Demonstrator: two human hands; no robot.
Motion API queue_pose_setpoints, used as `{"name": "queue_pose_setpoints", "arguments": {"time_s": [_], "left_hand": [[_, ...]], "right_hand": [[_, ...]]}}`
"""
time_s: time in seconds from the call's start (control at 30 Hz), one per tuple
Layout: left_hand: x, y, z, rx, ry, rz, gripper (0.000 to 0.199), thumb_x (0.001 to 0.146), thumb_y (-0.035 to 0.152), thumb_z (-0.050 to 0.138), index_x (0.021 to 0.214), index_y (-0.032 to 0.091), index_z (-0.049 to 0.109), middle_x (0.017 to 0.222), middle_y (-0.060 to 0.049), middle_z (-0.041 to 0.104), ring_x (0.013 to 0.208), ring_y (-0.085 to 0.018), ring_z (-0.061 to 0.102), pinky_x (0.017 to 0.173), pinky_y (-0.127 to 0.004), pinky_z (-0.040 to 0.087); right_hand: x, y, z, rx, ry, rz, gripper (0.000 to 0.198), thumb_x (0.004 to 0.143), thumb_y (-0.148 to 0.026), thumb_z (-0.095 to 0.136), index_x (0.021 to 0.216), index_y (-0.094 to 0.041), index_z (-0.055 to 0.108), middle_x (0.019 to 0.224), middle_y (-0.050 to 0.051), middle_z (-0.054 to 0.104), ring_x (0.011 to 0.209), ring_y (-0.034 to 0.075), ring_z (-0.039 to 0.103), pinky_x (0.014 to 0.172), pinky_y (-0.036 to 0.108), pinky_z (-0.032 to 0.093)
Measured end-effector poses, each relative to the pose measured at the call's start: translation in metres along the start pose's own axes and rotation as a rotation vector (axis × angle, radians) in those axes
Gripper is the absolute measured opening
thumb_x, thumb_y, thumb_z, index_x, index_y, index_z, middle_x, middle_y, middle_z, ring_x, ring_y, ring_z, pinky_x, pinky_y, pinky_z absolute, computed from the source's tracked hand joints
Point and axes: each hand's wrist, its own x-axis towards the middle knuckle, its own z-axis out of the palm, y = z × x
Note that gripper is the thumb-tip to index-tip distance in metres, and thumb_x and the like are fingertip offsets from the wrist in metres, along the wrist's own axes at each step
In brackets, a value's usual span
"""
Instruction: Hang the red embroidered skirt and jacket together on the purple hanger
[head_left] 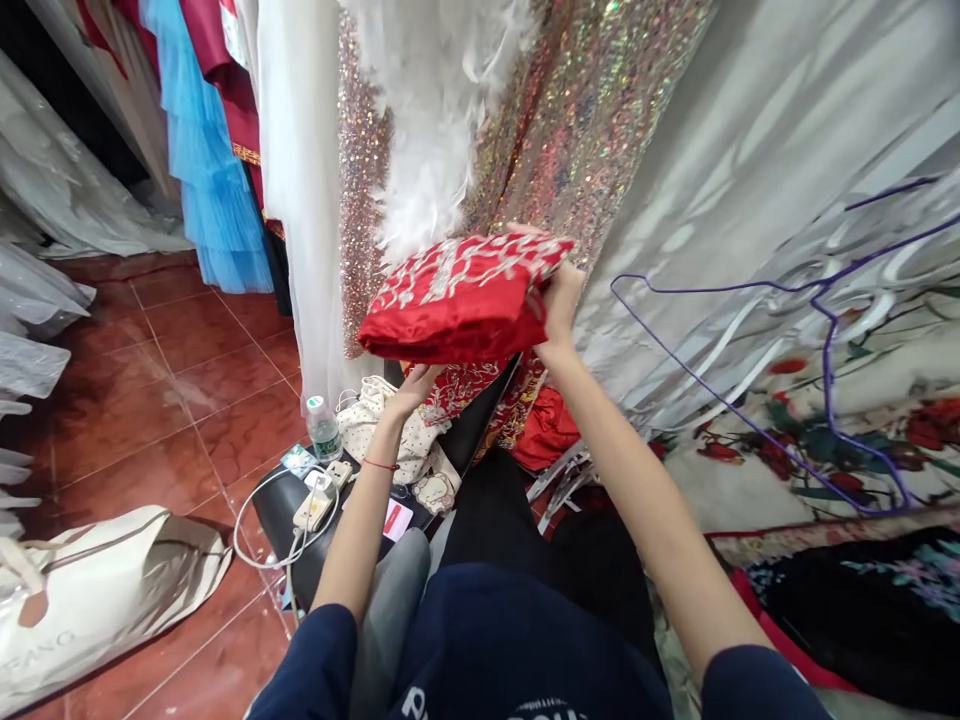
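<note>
A folded red satin garment (454,325) with silvery-white embroidery on top is held up in front of me. My right hand (561,300) grips its right end, the fingers partly behind the fabric. From below, my left hand (414,390) supports the near left side, its fingertips hidden beneath the bundle. Under it lies more red embroidered cloth (457,388) on a black surface. A white dotted cloth bag (386,430) sits just beside my left wrist.
On a black seat (281,515) at left are a water bottle (323,430), a power strip (312,508) and a white cable. Purple hangers (829,370) jut in at right. Sequin and feather dresses (427,130) hang ahead. A cream tote bag (97,600) lies on the tiles.
</note>
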Motion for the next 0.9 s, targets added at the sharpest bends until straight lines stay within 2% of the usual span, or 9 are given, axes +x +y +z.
{"name": "queue_pose_setpoints", "arguments": {"time_s": [0.1,0.17,0.27,0.4,0.47,0.53,0.63,0.8,0.9], "left_hand": [[-0.004,0.001,0.016,0.071,-0.083,0.074,0.051,0.096,0.045,0.053,0.144,0.03,0.05,0.158,-0.003,0.045,0.153,-0.025,0.029,0.127,-0.04,0.02],[-0.006,0.007,0.023,0.109,-0.107,0.166,0.059,0.094,0.047,0.054,0.148,0.026,0.044,0.163,-0.006,0.037,0.156,-0.024,0.022,0.128,-0.039,0.014],[-0.01,0.027,0.034,0.154,0.064,0.253,0.059,0.089,0.045,0.063,0.14,0.018,0.05,0.155,-0.016,0.044,0.151,-0.029,0.033,0.127,-0.042,0.019],[-0.034,0.062,0.061,0.182,0.353,0.397,0.039,0.087,0.043,0.066,0.117,0.019,0.063,0.129,-0.014,0.062,0.129,-0.028,0.054,0.116,-0.039,0.036],[-0.05,0.07,0.081,0.2,0.232,0.31,0.029,0.088,0.048,0.064,0.101,0.021,0.068,0.105,-0.011,0.07,0.108,-0.027,0.065,0.1,-0.037,0.047],[-0.063,0.068,0.104,0.238,-0.007,0.112,0.032,0.086,0.055,0.065,0.084,0.023,0.068,0.079,-0.009,0.07,0.089,-0.029,0.069,0.083,-0.036,0.051],[-0.061,0.05,0.143,0.279,-0.219,-0.123,0.037,0.078,0.062,0.07,0.082,0.026,0.067,0.07,-0.007,0.069,0.081,-0.031,0.07,0.074,-0.037,0.05],[-0.011,0.031,0.212,0.041,-0.105,-0.067,0.032,0.085,0.05,0.062,0.099,0.022,0.063,0.105,-0.009,0.073,0.103,-0.029,0.067,0.092,-0.037,0.05],[0.012,0.04,0.24,-0.041,-0.114,0.026,0.019,0.087,0.038,0.054,0.089,0.02,0.062,0.1,-0.007,0.072,0.099,-0.025,0.066,0.092,-0.034,0.05]], "right_hand": [[0.011,0.024,-0.041,-0.115,0.221,0.007,0.028,0.088,-0.04,0.049,0.086,-0.019,0.068,0.083,0.008,0.072,0.088,0.027,0.063,0.079,0.04,0.053],[0.002,0.042,-0.066,-0.26,0.268,0.057,0.027,0.088,-0.037,0.049,0.088,-0.017,0.068,0.086,0.011,0.072,0.089,0.028,0.063,0.08,0.042,0.053],[-0.039,0.058,-0.092,-0.458,0.252,0.186,0.029,0.087,-0.028,0.047,0.098,-0.011,0.067,0.093,0.018,0.072,0.089,0.029,0.065,0.083,0.045,0.053],[-0.119,0.068,-0.099,-0.346,0.135,0.154,0.035,0.083,-0.022,0.044,0.11,-0.015,0.065,0.111,0.016,0.073,0.104,0.028,0.068,0.093,0.043,0.053],[-0.154,0.073,-0.098,-0.264,0.111,0.222,0.032,0.082,-0.024,0.047,0.107,-0.016,0.065,0.105,0.013,0.075,0.097,0.027,0.07,0.09,0.04,0.054],[-0.18,0.079,-0.101,-0.241,0.167,0.354,0.031,0.08,-0.024,0.049,0.105,-0.017,0.066,0.102,0.013,0.076,0.093,0.027,0.071,0.088,0.04,0.055],[-0.201,0.089,-0.12,-0.245,0.257,0.462,0.032,0.079,-0.023,0.05,0.106,-0.018,0.067,0.101,0.011,0.077,0.091,0.026,0.072,0.087,0.039,0.056],[-0.215,0.089,-0.173,-0.284,0.055,0.339,0.021,0.084,-0.024,0.055,0.098,-0.019,0.07,0.096,0.008,0.078,0.085,0.024,0.074,0.081,0.035,0.059],[-0.223,0.075,-0.196,-0.454,-0.039,0.302,0.021,0.089,-0.023,0.054,0.104,-0.019,0.069,0.094,0.01,0.078,0.082,0.025,0.076,0.076,0.035,0.06]]}}
